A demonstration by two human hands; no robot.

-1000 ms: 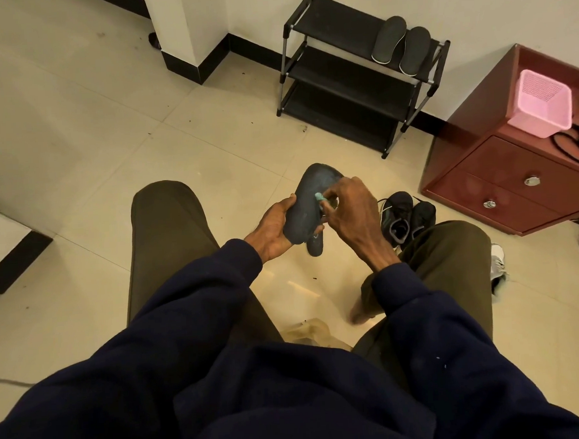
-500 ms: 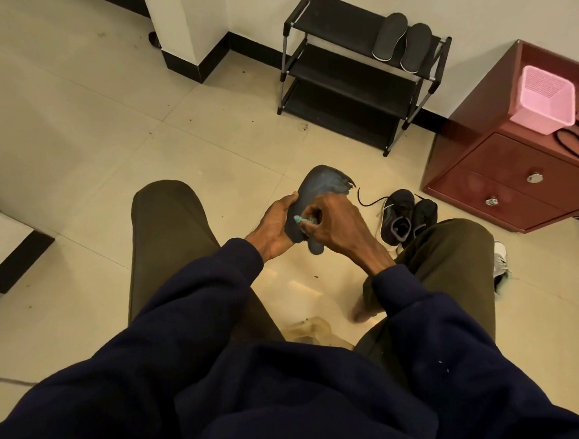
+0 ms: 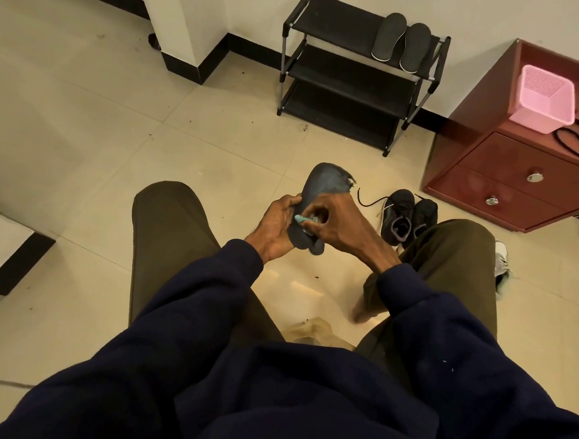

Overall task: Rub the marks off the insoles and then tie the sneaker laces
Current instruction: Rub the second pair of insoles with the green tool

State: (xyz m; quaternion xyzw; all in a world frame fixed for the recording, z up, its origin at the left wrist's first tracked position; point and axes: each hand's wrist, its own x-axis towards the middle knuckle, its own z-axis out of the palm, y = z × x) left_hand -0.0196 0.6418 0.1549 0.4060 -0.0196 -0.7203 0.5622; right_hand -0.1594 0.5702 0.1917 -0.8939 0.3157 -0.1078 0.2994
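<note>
Left hand [image 3: 276, 225] grips dark grey foam insole [image 3: 323, 187] | right hand [image 3: 335, 223] pinches small pale-blue eraser [image 3: 301, 219] against it

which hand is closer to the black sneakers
Right. The right hand, pinching the eraser, is on the side of the insole toward the sneakers; the left hand grips its far side.

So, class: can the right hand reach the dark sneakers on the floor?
Probably not yet: the right hand pinches a teal eraser against the grey insole, though the dark sneakers lie uncovered.
</note>
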